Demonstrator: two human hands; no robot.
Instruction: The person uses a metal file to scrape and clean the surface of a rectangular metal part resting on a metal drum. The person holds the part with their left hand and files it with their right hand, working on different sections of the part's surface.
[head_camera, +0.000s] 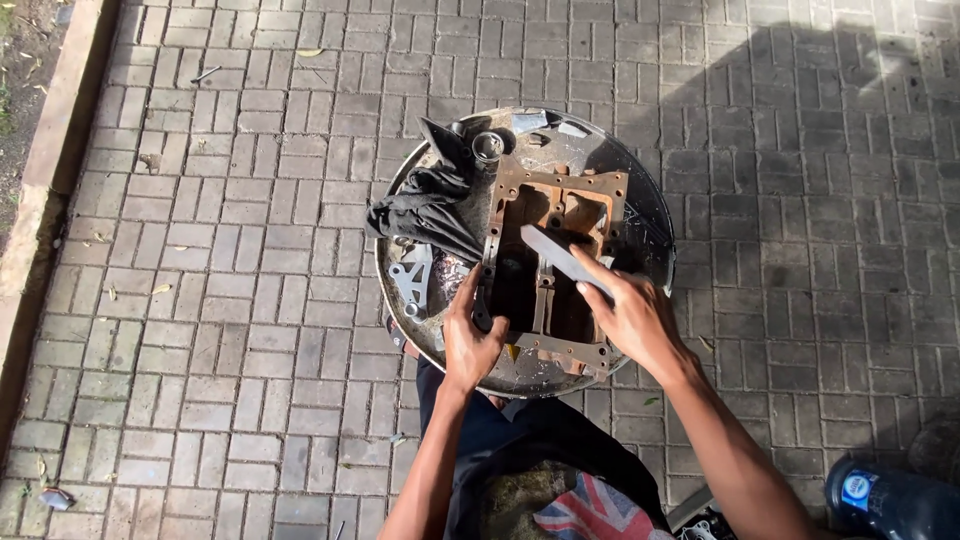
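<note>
Rusted engine casing sits in a round metal pan at your twelve o'clock; your left hand grips its frame while your right hand holds a flat scraper blade. Scraping seems underway; steady, shallow strokes come next.

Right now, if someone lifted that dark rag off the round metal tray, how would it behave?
The dark rag is bunched in soft folds, so it would likely hang limp. It looks thin, probably light. Draped over the tray's rim and beside the rusty casing, it might snag.
</note>
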